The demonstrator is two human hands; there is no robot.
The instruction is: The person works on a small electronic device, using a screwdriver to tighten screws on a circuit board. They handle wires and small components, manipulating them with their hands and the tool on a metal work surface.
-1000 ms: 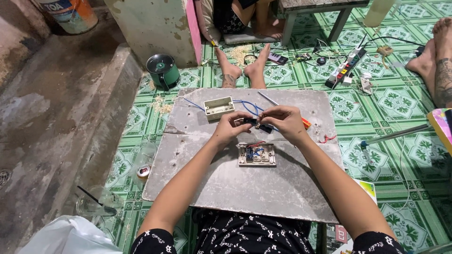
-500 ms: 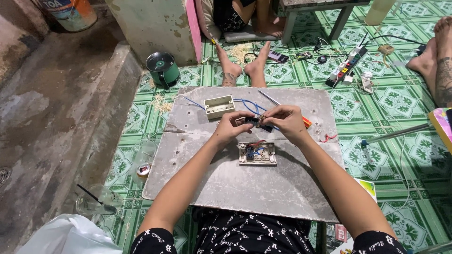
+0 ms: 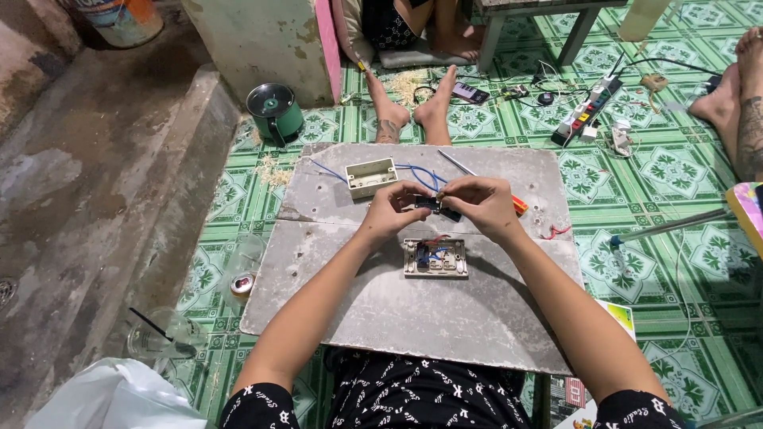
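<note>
Left hand: we are pinching one end of a small dark switch module (image 3: 435, 204) with our left hand (image 3: 395, 210); the fingers are closing tightly around it, just beyond the switch plate.
Right hand: our right hand (image 3: 481, 205) is gripping the other end of the same module, fingers curled shut, fingertips meeting those of the left hand.
Module: it is hanging in the air between both hands, above the counter (image 3: 413, 310), not touching the plate.
Switch plate: the pale switch plate (image 3: 435, 258) is lying face down on the counter, red and blue wires showing in its middle.
Junction box: a cream junction box (image 3: 372, 176) is resting beyond the plate, to its left, with blue wires (image 3: 421, 173) running from it towards our hands.
Tool: a screwdriver with an orange handle (image 3: 518, 206) is lying beyond the plate, on its right, partly hidden by our right hand.
Red wire: a short red wire (image 3: 556, 232) is lying to the right of the plate.
Doing it well: we are judging that the module needs a steady two-handed hold and slack wires; whether any wire is already seated in it, we cannot tell.
Nearby: another person's feet (image 3: 413, 111) are resting on the green tiled floor (image 3: 668, 167) beyond the junction box.
</note>
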